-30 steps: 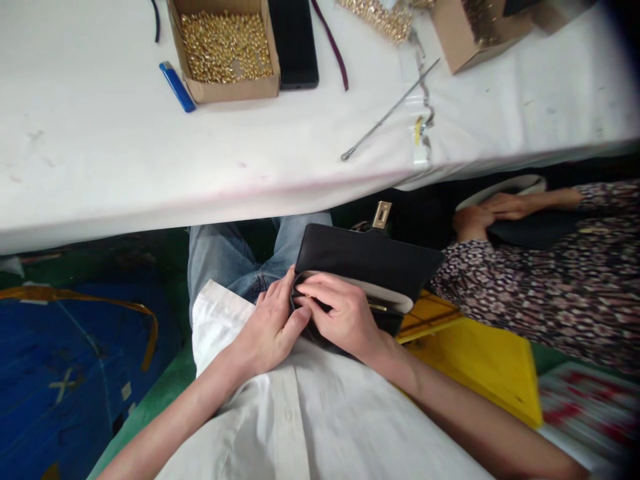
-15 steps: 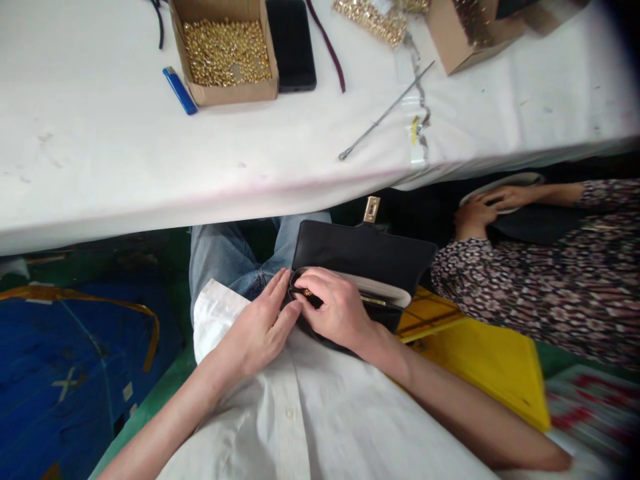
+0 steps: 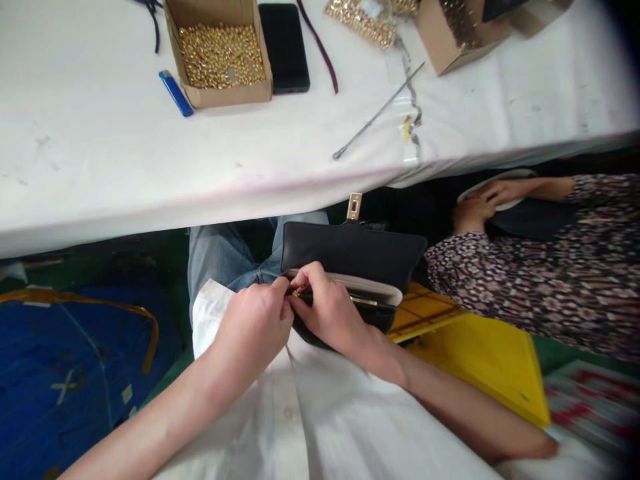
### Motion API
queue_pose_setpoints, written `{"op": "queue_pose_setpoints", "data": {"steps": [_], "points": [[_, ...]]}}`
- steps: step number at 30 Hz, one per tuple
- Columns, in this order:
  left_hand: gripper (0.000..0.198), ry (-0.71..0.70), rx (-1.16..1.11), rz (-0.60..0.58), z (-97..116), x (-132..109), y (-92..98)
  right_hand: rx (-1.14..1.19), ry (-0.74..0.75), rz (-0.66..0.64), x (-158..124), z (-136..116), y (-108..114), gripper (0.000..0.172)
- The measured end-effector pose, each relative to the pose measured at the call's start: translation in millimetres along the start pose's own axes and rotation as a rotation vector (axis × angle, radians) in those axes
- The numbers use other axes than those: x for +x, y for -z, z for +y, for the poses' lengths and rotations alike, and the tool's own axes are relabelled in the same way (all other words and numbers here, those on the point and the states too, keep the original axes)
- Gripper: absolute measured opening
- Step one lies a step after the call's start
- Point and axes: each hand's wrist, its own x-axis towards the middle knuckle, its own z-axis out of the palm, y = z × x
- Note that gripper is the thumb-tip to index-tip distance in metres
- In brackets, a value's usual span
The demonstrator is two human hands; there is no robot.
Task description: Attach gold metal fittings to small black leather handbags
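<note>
A black handbag [image 3: 350,250] rests in the lap with its flap raised, a pale lining showing inside. From the flap's edge sticks a gold clasp plate [image 3: 354,207]. My left hand [image 3: 257,320] is curled closed at the bag's left end, thumb and forefinger pinched there; its fingertips are partly hidden. My right hand [image 3: 327,303] is bent over the bag's opening, with thumb and fingers closed round a small gold-coloured fitting [image 3: 299,292] at that same end. Further right along the opening lies a thin gold strip [image 3: 364,301].
On the white-covered table [image 3: 125,160] are a cardboard box [image 3: 233,97] of gold pieces, a phone [image 3: 284,50], a blue lighter [image 3: 176,93] and a metal rod [image 3: 377,113]. A co-worker's patterned sleeve [image 3: 530,280] is at right, near a yellow crate [image 3: 480,360].
My left hand has gone from lying nearly flat against the bag's end to curled and pinching there. The bag has shifted slightly left in view. My right hand stays at the gold fitting.
</note>
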Motion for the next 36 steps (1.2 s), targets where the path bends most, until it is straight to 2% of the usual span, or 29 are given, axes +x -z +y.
{"op": "queue_pose_setpoints", "data": {"steps": [3, 7, 11, 13, 16, 20, 23, 26, 29, 33, 36], "points": [[0.022, -0.018, 0.119, -0.093, 6.0, 13.0, 14.8, 0.004, -0.03, 0.002, 0.8, -0.2, -1.5, 0.037], [0.025, -0.008, 0.15, -0.187, 14.5, 26.7, 29.9, -0.016, -0.021, -0.044, 4.4, -1.5, 0.9, 0.036], [0.026, -0.015, 0.156, -0.231, 20.1, 32.4, 35.0, -0.015, -0.013, -0.16, 8.1, -10.1, 21.4, 0.042], [0.027, -0.038, 0.156, -0.225, 22.3, 33.0, 33.2, -0.009, 0.02, -0.222, 9.7, -15.1, 36.7, 0.041], [0.03, -0.068, 0.166, -0.227, 24.1, 33.0, 28.0, -0.101, 0.115, -0.213, 10.4, -18.7, 54.2, 0.026], [0.031, -0.091, 0.181, -0.239, 19.1, 33.0, 23.6, -0.141, 0.25, -0.167, 12.0, -16.7, 61.5, 0.022], [0.03, -0.103, 0.176, -0.211, 12.3, 31.2, 21.7, -0.135, 0.286, -0.17, 18.9, -15.4, 64.4, 0.019], [0.03, -0.091, 0.162, -0.207, 8.7, 26.4, 17.4, -0.23, 0.256, -0.248, 27.9, -17.6, 70.4, 0.014], [0.031, -0.084, 0.138, -0.191, 7.6, 20.2, 10.2, -0.372, 0.15, -0.311, 31.6, -24.0, 76.5, 0.003], [0.03, -0.078, 0.091, -0.159, 4.9, 15.1, 1.8, -0.427, 0.097, -0.395, 28.3, -32.7, 75.8, 0.012], [0.028, -0.078, 0.065, -0.139, 1.4, 13.1, -1.3, -0.335, 0.122, -0.423, 26.7, -33.1, 66.3, 0.02]]}}
